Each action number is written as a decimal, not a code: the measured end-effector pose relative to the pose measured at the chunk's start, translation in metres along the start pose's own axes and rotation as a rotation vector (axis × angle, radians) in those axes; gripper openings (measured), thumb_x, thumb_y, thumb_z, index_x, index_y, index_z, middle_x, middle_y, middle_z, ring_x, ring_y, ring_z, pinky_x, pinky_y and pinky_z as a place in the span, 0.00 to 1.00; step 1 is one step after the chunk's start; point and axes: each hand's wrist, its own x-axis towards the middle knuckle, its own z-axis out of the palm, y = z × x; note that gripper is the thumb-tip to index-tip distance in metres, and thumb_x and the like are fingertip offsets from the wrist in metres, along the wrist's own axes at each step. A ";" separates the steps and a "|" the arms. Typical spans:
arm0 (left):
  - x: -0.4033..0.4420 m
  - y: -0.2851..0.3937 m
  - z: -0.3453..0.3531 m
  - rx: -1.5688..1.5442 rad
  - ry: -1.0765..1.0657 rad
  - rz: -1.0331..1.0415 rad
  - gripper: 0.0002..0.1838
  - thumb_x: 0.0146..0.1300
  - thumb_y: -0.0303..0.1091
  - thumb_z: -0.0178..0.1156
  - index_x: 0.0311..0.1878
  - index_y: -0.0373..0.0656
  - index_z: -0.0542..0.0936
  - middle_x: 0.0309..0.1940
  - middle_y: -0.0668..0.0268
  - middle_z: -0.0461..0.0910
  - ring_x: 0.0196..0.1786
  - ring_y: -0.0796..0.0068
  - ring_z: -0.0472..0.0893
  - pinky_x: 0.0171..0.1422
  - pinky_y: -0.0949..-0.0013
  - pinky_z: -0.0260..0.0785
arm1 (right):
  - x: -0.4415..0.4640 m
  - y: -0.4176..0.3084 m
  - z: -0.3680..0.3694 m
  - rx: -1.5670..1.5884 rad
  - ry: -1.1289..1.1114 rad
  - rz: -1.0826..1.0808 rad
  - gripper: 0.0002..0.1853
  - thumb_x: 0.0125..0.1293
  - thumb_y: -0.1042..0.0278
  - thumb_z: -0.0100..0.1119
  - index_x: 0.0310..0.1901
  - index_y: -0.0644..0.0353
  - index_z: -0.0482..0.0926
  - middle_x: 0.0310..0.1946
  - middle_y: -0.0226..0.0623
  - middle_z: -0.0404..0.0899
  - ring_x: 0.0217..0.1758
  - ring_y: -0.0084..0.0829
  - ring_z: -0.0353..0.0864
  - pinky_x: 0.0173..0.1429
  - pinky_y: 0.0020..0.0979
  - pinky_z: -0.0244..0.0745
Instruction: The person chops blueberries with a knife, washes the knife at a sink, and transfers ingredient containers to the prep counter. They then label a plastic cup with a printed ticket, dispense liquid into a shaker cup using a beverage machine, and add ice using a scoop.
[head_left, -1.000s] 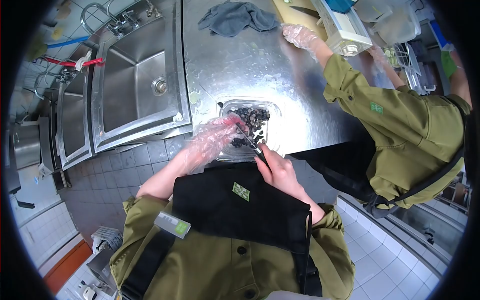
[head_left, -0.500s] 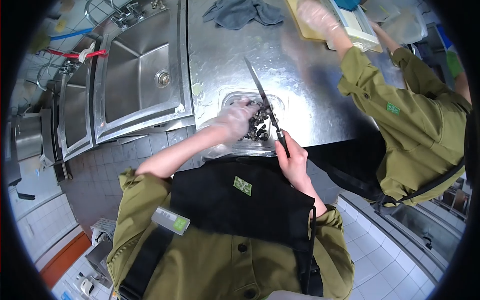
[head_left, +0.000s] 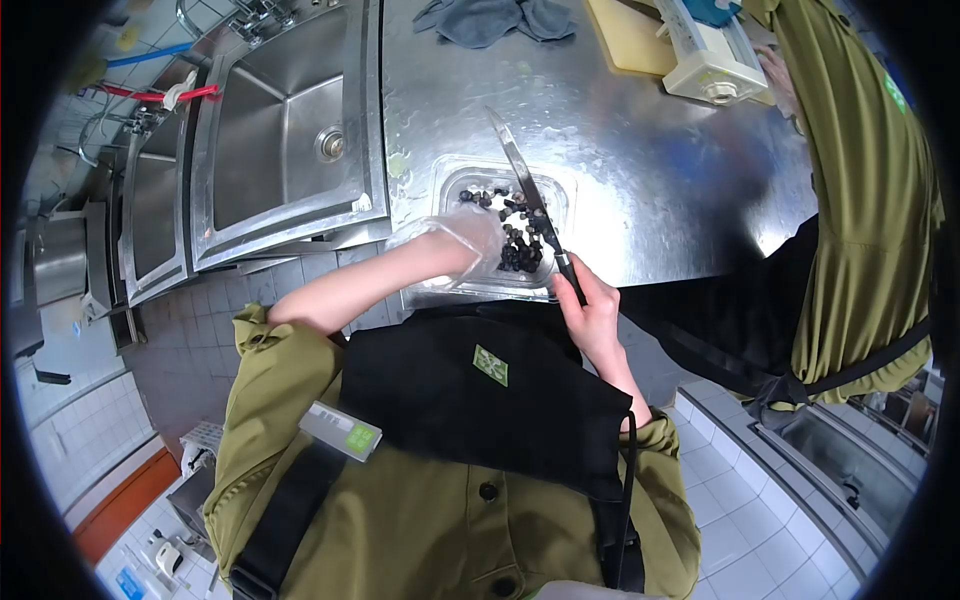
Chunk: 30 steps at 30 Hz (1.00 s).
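Observation:
A clear plastic container point(head_left: 568, 190) stands on the steel counter, with several small dark round pieces point(head_left: 522, 250) inside. My left hand point(head_left: 476, 238), in a loose clear glove, reaches into the container's left side among the pieces; its fingers are hidden and blurred. My bare right hand point(head_left: 592, 300) is closed around the black handle of a knife point(head_left: 525, 175). The blade points up and left, away from me, over the container.
Two steel sinks point(head_left: 290, 130) are on the left. A grey cloth point(head_left: 492, 22) lies at the counter's far side. A yellow cutting board point(head_left: 630, 42) and a white slicer-like device point(head_left: 715, 78) are at the upper right, beside a co-worker point(head_left: 860, 200).
The knife has swung from my left hand to point forward over the container. My left hand has gone down into the pieces. The co-worker has leaned forward and drawn one hand out of sight.

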 end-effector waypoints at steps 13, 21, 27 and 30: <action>0.002 -0.023 0.014 -0.284 -0.238 0.012 0.09 0.46 0.29 0.50 0.26 0.39 0.79 0.28 0.60 0.79 0.33 0.66 0.78 0.36 0.70 0.70 | 0.002 0.005 -0.003 0.102 -0.033 0.148 0.14 0.54 0.77 0.56 0.43 0.72 0.72 0.20 0.38 0.76 0.23 0.23 0.76 0.29 0.22 0.69; -0.006 -0.053 -0.026 -0.608 0.170 0.002 0.11 0.48 0.27 0.50 0.35 0.40 0.79 0.33 0.58 0.77 0.41 0.63 0.75 0.48 0.67 0.66 | 0.001 0.014 0.000 0.131 -0.021 0.107 0.16 0.58 0.74 0.52 0.48 0.69 0.70 0.17 0.28 0.74 0.12 0.12 0.64 0.17 0.16 0.58; -0.001 -0.029 -0.041 -0.091 -0.124 -0.100 0.11 0.49 0.25 0.49 0.36 0.40 0.78 0.32 0.58 0.77 0.34 0.62 0.77 0.39 0.66 0.70 | 0.005 0.007 -0.003 0.133 -0.042 0.182 0.14 0.54 0.77 0.55 0.43 0.73 0.72 0.20 0.37 0.77 0.22 0.22 0.76 0.30 0.22 0.70; 0.006 -0.022 -0.032 0.017 -0.171 -0.007 0.14 0.48 0.23 0.48 0.38 0.43 0.78 0.33 0.59 0.77 0.34 0.61 0.77 0.39 0.65 0.70 | 0.008 0.005 -0.003 0.149 -0.039 0.188 0.14 0.54 0.77 0.55 0.43 0.73 0.72 0.20 0.38 0.77 0.22 0.23 0.76 0.30 0.22 0.70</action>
